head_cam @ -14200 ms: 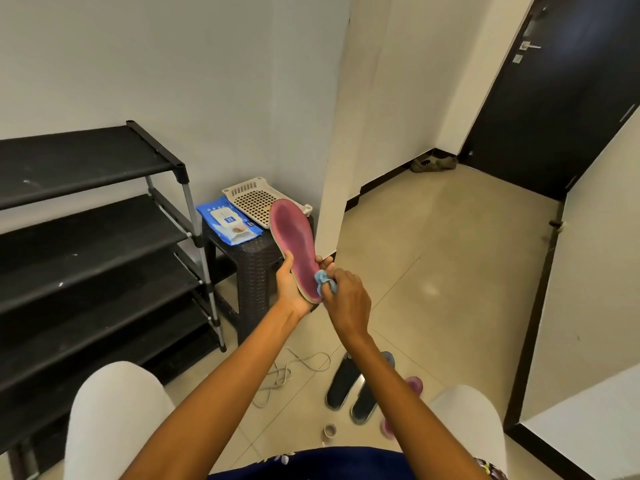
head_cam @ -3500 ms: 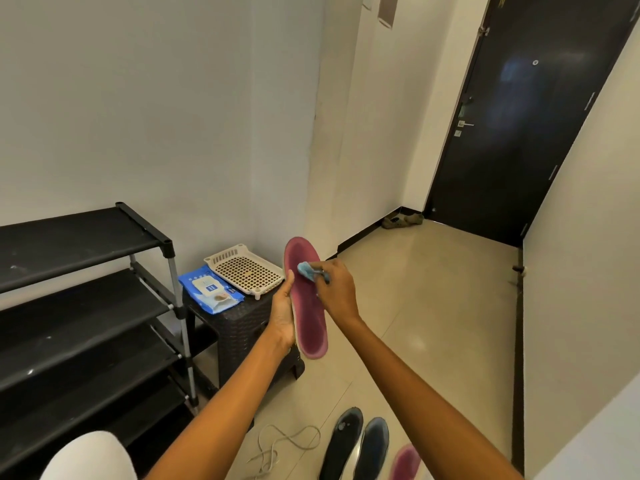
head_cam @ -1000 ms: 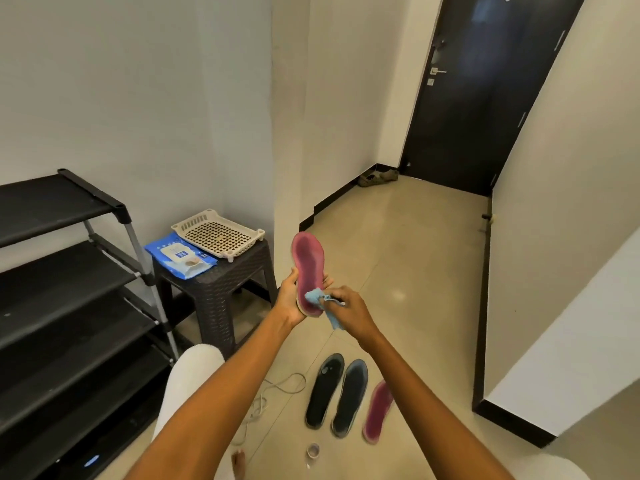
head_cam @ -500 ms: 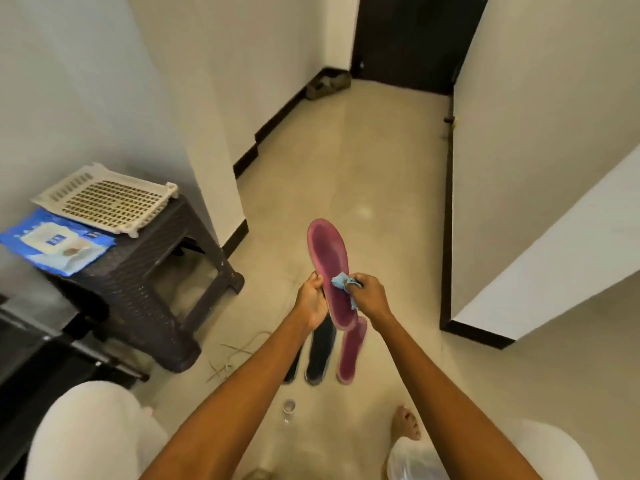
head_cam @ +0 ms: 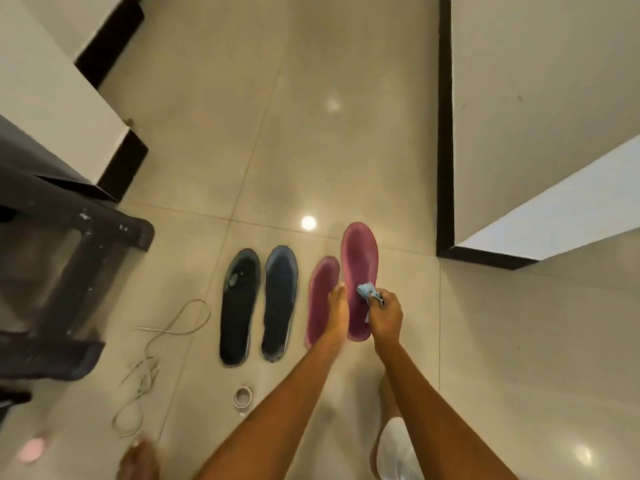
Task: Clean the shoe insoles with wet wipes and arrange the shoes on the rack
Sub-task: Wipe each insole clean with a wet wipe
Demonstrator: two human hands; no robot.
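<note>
A pink insole (head_cam: pixel 359 268) is held above the floor (head_cam: pixel 346 150), gripped along its left edge by the left hand (head_cam: pixel 337 315), whose fingers are curled round it. At its right edge the right hand (head_cam: pixel 386 315) has its fingers pinched on a crumpled blue wet wipe (head_cam: pixel 366 291), which is pressed against the insole's surface. Directly below and to the left, 3 more insoles are laid out — a second pink insole (head_cam: pixel 320 299) and 2 dark insoles (head_cam: pixel 259 303). Since only the edges are held, the insole could be bent or dropped under firm wiping — and a fall onto the floor would soil the cleaned face. A loose cord (head_cam: pixel 162 337) near a bare foot (head_cam: pixel 140 460) could be snagged.
</note>
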